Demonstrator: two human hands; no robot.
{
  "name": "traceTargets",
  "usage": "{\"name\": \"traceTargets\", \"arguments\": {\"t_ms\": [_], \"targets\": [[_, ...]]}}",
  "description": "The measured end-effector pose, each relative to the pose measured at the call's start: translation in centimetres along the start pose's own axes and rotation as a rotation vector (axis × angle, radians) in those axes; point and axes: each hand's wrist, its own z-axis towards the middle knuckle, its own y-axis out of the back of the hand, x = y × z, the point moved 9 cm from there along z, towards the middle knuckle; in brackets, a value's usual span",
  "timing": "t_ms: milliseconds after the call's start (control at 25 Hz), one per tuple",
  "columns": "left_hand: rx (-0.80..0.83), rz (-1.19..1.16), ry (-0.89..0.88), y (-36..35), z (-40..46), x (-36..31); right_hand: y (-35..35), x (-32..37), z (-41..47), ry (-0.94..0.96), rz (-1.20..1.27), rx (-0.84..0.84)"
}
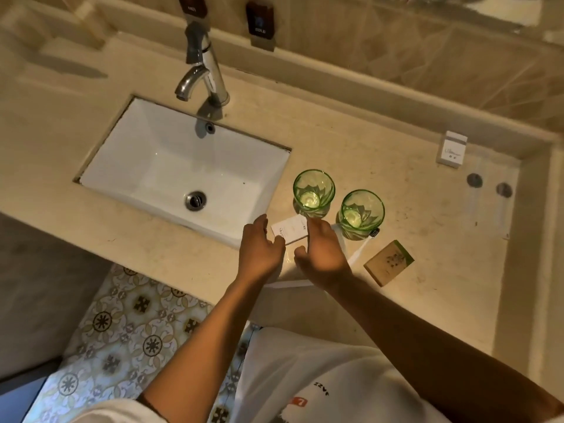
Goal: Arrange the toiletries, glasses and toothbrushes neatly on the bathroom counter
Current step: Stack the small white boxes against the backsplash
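Beige stone tabletop is running wide to the right of the sink, with plenty of bare room out toward the raised back ledge. Two green glasses are standing upright just right of the sink's corner, close together but apart. Both hands are working right at the front edge: the left hand and right hand are closing in from either side on a small white box, fingers curled against its ends, pinching it between them. A tan soap box is lying near the right wrist; another white box is sitting far back.
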Motion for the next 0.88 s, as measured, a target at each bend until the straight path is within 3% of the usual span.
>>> {"name": "traceTargets", "arguments": {"t_ms": [200,280,360,520,760,880], "targets": [[0.07,-0.05,0.144,-1.3,0.3,0.8,1.7,1.4,-0.3,-0.069,0.042,-0.013],[0.094,-0.127,0.175,-0.7,-0.3,0.6,3.5,2.3,-0.7,-0.035,0.083,-0.121],[0.126,-0.199,0.148,0.5,-1.6,-0.3,4.6,3.1,-1.5,0.047,0.145,-0.201],[0.132,-0.245,-0.054,2.8,-5.7,-3.3,8.1,3.7,-3.8,0.03,0.235,-0.239],[0.234,-0.416,-0.024,1.7,-6.2,-9.5,13.9,1.1,-2.4,-0.092,0.329,-0.294],[0.301,-0.493,-0.015,-0.7,-3.4,-14.5,18.5,-1.6,-0.5,-0.083,0.36,-0.46]]}}
